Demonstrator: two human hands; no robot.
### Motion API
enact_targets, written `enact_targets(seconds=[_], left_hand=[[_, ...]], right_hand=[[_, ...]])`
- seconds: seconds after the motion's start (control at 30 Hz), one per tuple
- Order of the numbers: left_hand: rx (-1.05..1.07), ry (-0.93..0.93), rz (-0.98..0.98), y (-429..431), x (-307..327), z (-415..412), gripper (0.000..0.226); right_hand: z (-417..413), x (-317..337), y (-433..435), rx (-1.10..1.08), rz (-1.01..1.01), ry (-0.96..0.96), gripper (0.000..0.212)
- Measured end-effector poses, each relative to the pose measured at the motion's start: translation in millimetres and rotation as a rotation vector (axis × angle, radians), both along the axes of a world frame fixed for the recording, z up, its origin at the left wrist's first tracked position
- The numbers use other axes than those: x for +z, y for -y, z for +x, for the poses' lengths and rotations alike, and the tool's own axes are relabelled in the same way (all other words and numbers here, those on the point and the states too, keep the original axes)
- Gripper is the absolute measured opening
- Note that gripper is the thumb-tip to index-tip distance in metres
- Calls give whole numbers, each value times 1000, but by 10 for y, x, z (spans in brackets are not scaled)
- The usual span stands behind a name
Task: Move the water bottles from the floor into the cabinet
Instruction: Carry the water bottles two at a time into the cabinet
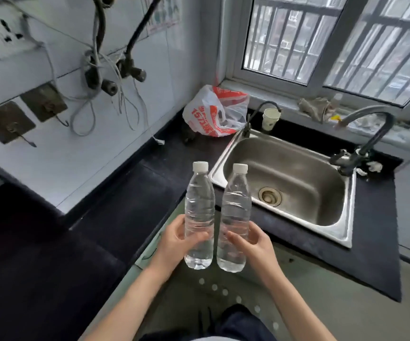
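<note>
Head view: left hand [174,239] grips left bottle [199,207], right hand [257,242] grips right bottle [236,207], both low down (full, likely heavyish, thin squashy walls; mid-body hold safer).

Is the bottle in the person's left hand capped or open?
Capped: a white cap sits atop the left bottle, which the left hand holds upright. How tightly it is screwed, cannot tell.

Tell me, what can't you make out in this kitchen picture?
All in the head view:
1. Cabinet: outside the frame.
2. Paper cup: contents hidden by its own wall.
3. Plastic bag: contents hidden by crumpled plastic.
4. Grey rag: blurred, shape unclear.
</note>
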State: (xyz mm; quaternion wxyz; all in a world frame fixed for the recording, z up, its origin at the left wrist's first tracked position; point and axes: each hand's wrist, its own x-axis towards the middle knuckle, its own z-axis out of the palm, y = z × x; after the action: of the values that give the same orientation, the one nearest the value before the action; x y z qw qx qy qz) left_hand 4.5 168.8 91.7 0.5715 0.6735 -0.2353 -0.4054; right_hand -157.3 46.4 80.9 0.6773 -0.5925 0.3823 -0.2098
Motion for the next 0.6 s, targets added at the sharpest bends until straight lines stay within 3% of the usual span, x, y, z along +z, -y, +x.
enact_targets(seconds=[0.2,0.33,0.6], left_hand=[[308,13,97,-549,-173,-89,21],[517,20,115,-742,-124,-218,32],[966,-21,124,-1143,-113,-1065,31]], right_hand=[[249,-129,-150,186,10,-89,25],[432,-54,-112,397,-2,-84,22],[502,-38,-260,825,23,-66,24]])
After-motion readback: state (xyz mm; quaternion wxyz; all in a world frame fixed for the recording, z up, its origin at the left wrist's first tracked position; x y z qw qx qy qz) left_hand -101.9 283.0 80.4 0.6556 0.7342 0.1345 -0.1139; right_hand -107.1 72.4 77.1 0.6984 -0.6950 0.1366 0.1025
